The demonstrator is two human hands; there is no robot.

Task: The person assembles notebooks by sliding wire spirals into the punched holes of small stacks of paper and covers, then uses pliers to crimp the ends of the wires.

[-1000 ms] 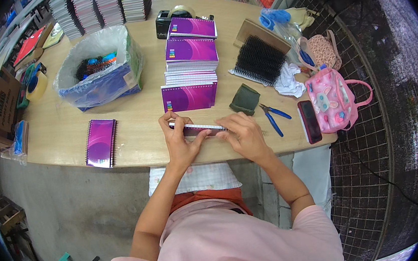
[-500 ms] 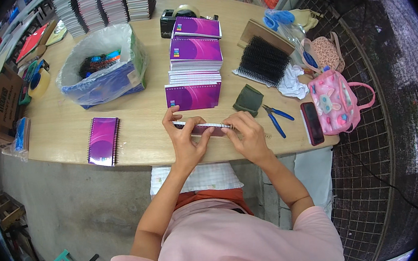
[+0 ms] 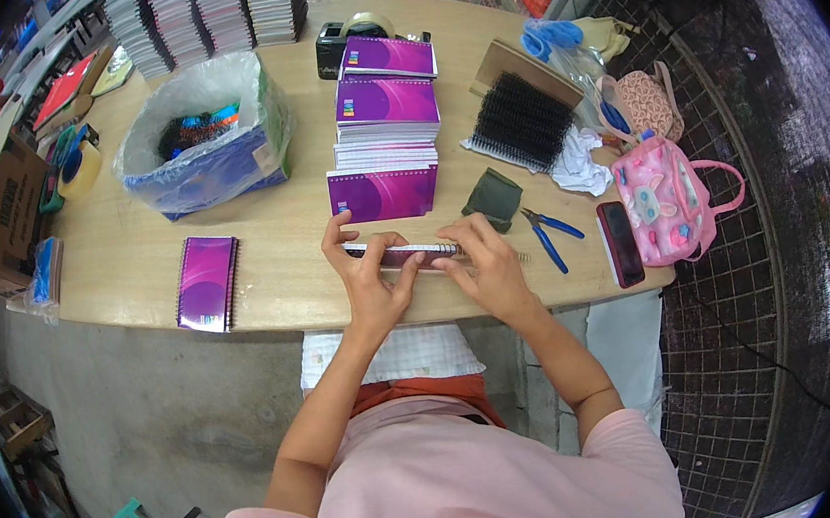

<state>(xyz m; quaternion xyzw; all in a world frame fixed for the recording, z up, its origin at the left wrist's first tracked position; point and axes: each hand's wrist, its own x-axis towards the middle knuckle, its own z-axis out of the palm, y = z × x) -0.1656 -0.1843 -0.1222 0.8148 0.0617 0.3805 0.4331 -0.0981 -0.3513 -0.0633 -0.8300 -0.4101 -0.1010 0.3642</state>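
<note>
Near the table's front edge I hold a small purple notebook (image 3: 400, 257) with its punched white edge up. My left hand (image 3: 374, 281) is closed on its left part, thumb on the near cover and fingers behind. At the notebook's right end my right hand (image 3: 491, 270) pinches a thin dark spiral wire (image 3: 451, 249). Its loose coils show past the fingers on the right. Just beyond my hands stands a row of purple notebooks (image 3: 385, 193). A finished-looking spiral notebook (image 3: 208, 283) lies to the left, its coil fitted.
Blue-handled pliers (image 3: 546, 240) and a dark green block (image 3: 492, 201) lie right of my hands. Black coils (image 3: 521, 119) are piled beyond them. A phone (image 3: 620, 244) and pink bag (image 3: 664, 200) sit at the right edge. A plastic-lined bin (image 3: 202, 170) stands at left, a tape dispenser (image 3: 330, 51) behind.
My right fingers have shifted slightly left and up along the notebook's edge, and more of the dark coil shows at its right end. My left hand keeps its hold.
</note>
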